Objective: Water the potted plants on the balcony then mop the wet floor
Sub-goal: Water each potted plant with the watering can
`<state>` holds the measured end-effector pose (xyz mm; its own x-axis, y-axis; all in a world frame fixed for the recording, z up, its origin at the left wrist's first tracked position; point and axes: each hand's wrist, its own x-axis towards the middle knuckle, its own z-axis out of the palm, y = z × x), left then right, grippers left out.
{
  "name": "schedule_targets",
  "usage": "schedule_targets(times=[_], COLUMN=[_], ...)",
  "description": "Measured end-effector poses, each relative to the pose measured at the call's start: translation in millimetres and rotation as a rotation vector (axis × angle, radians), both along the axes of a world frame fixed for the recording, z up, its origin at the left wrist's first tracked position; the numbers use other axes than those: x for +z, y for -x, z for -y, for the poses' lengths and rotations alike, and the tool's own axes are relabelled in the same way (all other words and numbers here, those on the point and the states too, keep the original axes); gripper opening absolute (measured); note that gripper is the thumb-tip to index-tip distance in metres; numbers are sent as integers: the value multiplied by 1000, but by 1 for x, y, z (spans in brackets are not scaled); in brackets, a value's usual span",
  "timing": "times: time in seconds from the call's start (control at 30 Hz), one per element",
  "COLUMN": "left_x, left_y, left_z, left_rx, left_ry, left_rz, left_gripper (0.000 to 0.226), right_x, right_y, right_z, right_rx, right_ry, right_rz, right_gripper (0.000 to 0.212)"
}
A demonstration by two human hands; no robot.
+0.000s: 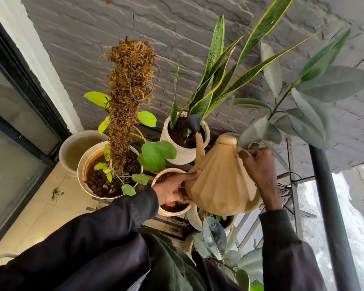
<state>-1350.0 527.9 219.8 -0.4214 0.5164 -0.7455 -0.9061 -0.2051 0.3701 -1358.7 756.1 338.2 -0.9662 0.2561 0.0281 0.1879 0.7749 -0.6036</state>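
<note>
A beige faceted watering can (221, 183) is tilted forward, its dark rose (193, 122) hanging over the soil of the white snake plant pot (185, 154). My right hand (261, 171) grips the can's handle at the back. My left hand (174, 187) presses flat against the can's lower left side, above a small white pot (172, 211). To the left, a large cream pot (82, 164) holds a moss pole (128, 97) and a green-leaved plant. Another small pot (194, 219) sits partly hidden under the can.
An empty pale bucket (72, 152) stands in the corner by the dark door frame (23, 85). A grey stone wall (177, 38) backs the pots. A rubber plant (303, 101) spreads at right beside a black railing post (332, 206). Cream floor tiles (44, 202) lie at left.
</note>
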Motion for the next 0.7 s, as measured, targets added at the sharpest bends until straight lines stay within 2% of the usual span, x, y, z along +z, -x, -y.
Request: schedule_targets(times=[0.1, 0.4, 0.53, 0.7], left_x=[4, 1, -4, -8], left_y=[-1, -1, -1, -3], left_z=[2, 4, 5, 5], left_rx=[-26, -34, -23, -21], left_ry=[26, 103, 128, 153], left_rz=[-42, -88, -129, -171], left_gripper=[67, 57, 62, 82], right_x=[-10, -40, -53, -61], right_y=[-17, -42, -49, -57], right_z=[2, -3, -3, -4], right_rx=[-21, -110, -135, -150], right_ry=[78, 174, 197, 236], right_rz=[-44, -114, -146, -171], right_gripper=[45, 51, 52, 53])
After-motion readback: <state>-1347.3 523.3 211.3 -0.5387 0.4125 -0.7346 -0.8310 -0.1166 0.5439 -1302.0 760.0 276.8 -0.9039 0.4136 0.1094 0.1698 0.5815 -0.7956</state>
